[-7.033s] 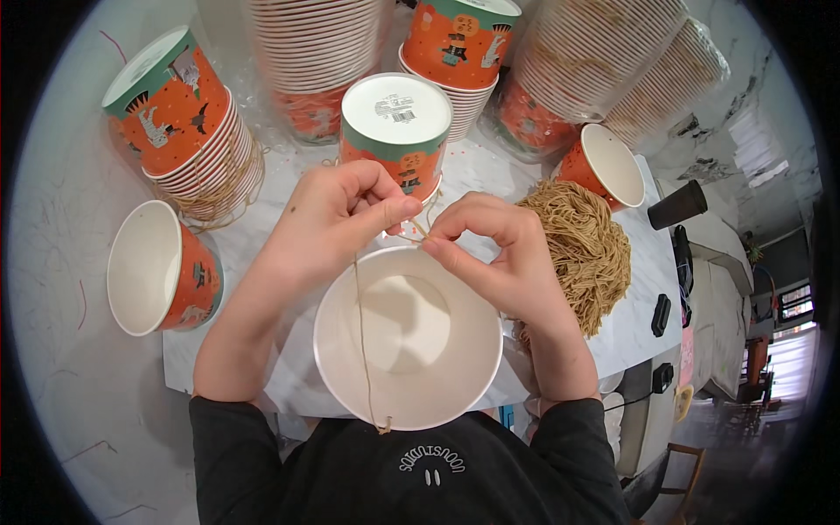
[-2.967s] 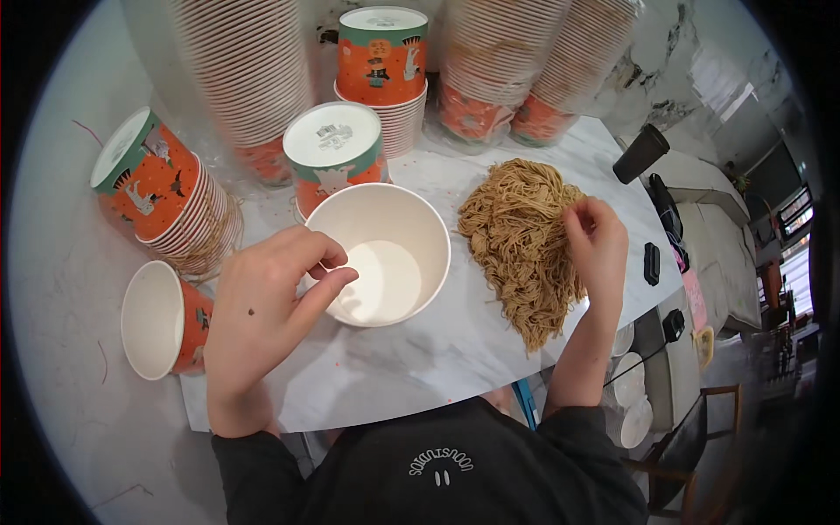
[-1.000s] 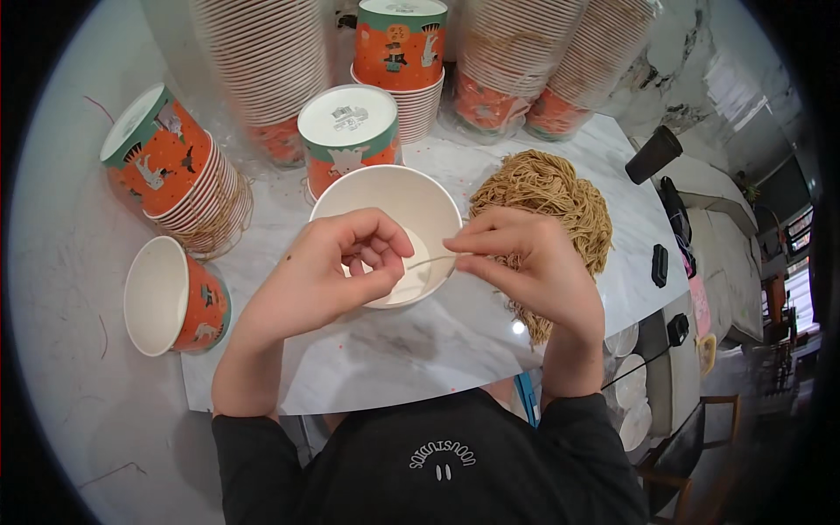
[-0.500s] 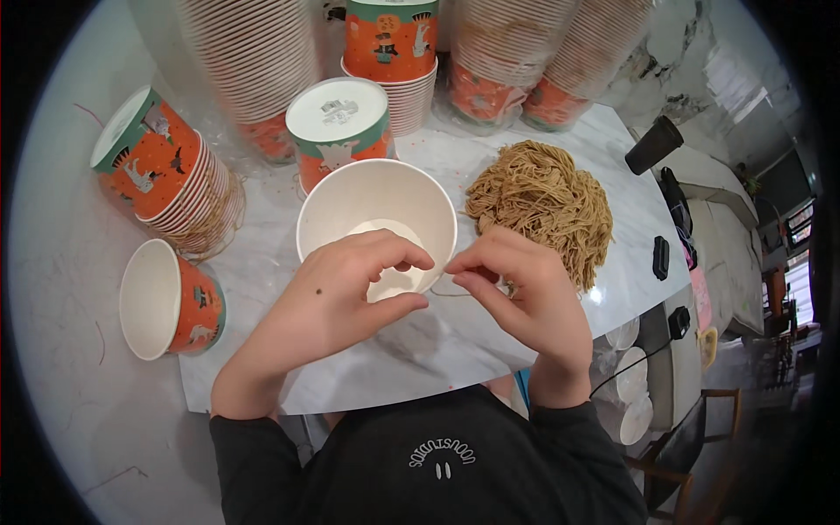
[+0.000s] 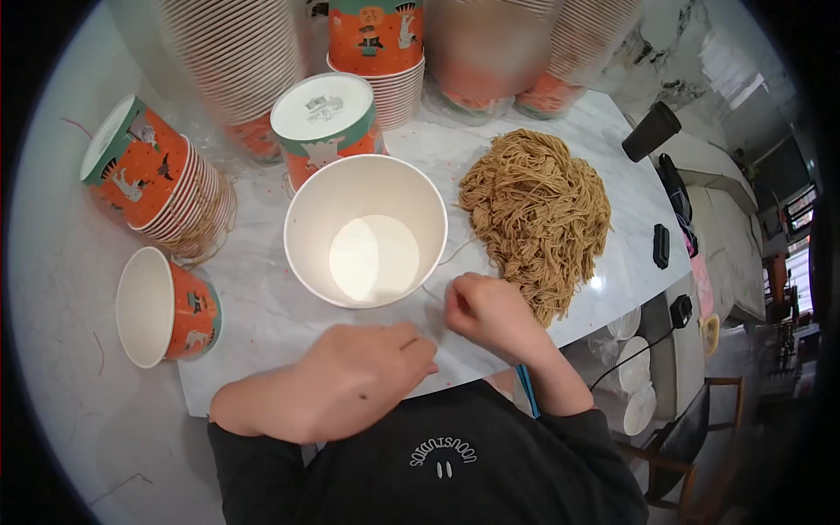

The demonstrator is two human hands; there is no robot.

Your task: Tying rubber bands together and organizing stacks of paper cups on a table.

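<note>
A large white-lined paper tub (image 5: 306,206) stands upright in front of me, its open mouth showing a bare inside. My left hand (image 5: 363,381) is closed near the table's front edge, back upward and fingers pressed together. Just right of it and a little farther off, my right hand (image 5: 490,311) is curled closed, apart from the left. A thin strand (image 5: 459,251) lies on the table between the tub and a heap of tan yarn (image 5: 538,214); a short piece of it shows near my right fingers. What either hand pinches is hidden.
Upside-down orange and green tubs (image 5: 325,131) and tall wrapped stacks (image 5: 232,52) line the back. A tilted stack (image 5: 153,171) with tan strands and a tub on its side (image 5: 166,306) lie left. A black cup (image 5: 652,131) and small black object (image 5: 661,247) sit right.
Both hands have drawn back toward me from the tub's near rim, the left dropping lower and closing. The tub's inside is now uncovered. The whole view has shifted slightly.
</note>
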